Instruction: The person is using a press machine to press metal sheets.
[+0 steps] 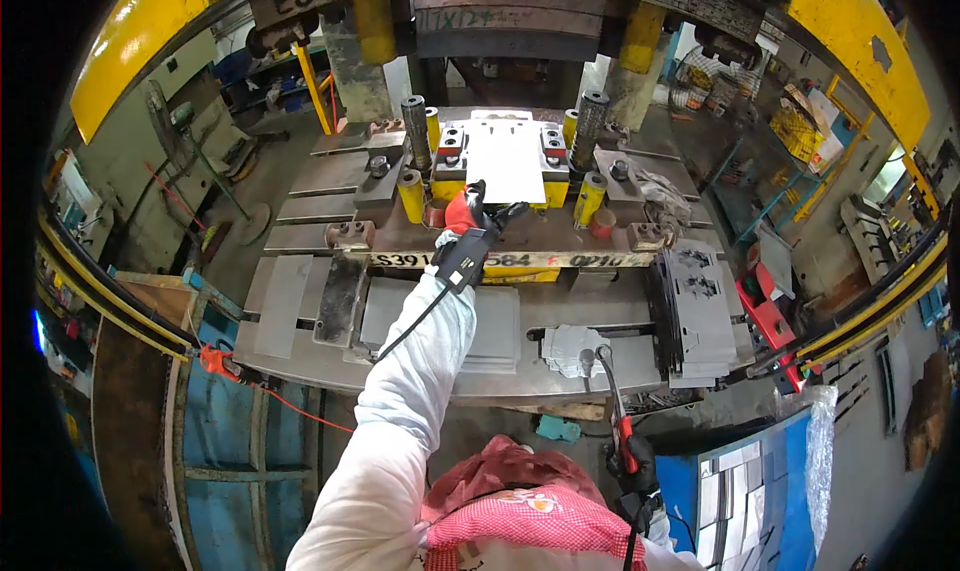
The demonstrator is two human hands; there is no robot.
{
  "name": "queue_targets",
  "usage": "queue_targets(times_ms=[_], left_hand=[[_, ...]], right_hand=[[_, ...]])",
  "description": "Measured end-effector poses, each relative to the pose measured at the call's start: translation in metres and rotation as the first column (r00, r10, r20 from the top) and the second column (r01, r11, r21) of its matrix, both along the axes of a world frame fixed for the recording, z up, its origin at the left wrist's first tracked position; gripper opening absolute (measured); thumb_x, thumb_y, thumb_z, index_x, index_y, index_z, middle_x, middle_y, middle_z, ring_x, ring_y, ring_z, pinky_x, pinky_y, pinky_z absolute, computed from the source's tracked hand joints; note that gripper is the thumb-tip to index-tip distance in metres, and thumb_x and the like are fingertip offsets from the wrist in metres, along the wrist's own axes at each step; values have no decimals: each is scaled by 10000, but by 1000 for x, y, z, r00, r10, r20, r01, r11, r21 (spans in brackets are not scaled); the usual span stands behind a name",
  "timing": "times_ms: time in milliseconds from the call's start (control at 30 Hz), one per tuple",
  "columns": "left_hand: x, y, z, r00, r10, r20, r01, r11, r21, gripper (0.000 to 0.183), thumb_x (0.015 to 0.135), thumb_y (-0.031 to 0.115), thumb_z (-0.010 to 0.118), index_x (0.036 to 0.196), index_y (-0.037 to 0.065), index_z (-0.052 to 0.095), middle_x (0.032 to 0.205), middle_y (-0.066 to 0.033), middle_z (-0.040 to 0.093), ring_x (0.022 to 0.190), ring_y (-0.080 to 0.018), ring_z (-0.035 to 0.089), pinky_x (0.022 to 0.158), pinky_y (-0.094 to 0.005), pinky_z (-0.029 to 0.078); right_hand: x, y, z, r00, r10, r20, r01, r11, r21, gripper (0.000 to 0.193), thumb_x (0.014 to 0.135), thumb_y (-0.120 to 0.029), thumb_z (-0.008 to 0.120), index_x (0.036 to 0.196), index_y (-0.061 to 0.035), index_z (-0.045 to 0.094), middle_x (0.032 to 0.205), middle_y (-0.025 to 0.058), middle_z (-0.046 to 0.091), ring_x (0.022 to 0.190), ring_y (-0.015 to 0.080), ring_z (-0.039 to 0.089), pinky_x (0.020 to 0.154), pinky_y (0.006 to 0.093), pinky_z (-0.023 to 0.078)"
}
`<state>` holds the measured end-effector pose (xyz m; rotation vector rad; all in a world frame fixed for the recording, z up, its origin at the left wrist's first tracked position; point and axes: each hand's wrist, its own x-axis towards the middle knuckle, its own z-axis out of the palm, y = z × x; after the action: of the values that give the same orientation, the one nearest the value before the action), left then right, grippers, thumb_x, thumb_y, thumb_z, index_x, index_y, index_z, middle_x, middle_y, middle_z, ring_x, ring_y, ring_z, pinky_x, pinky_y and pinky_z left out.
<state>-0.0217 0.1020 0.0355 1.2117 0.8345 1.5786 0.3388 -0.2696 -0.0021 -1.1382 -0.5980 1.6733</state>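
My gloved left hand [466,211] held the near left corner of the bright sheet [507,166], which was lying over the yellow die [555,193]. My right hand [637,468] was closed around the red-handled tool [626,443], its round tip at the small plates [564,343].

You are working in a metal-stamping workshop: a yellow press frame [150,41] is arching overhead, ridged guide posts [590,131] are rising ahead, and cut metal sheets [700,316] are lying stacked.
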Motion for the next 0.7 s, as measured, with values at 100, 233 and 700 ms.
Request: queue_targets(times_ms=[100,233,700], left_hand=[[25,-47,56,772,-97,628,273,943,-190,471,862,356,464,1207,40,409,1143,-166,520,1014,-294,538,808,-457,492],[15,-107,68,920,-4,391,128,948,-292,520,841,399,503,1237,82,391,1188,-131,491,984,-256,560,781,-413,504],[-181,-381,-103,-205,468,-860,-875,307,375,630,766,106,565,1331,84,287,1373,-162,268,1267,-293,255,1028,-386,236]], right_hand=[[4,-5,-6,999,9,-43,-10,1000,-29,416,762,-403,547,838,6,548,601,91,542,435,168,478,404,269,363],[-4,-10,-3,998,-23,-58,21,999,-37,450,758,-417,546,901,9,537,658,116,571,465,174,501,427,280,387],[-47,-11,9,949,310,58,-310,951,-13,602,727,-497,539,1088,-19,480,783,97,587,490,118,491,419,234,360]])
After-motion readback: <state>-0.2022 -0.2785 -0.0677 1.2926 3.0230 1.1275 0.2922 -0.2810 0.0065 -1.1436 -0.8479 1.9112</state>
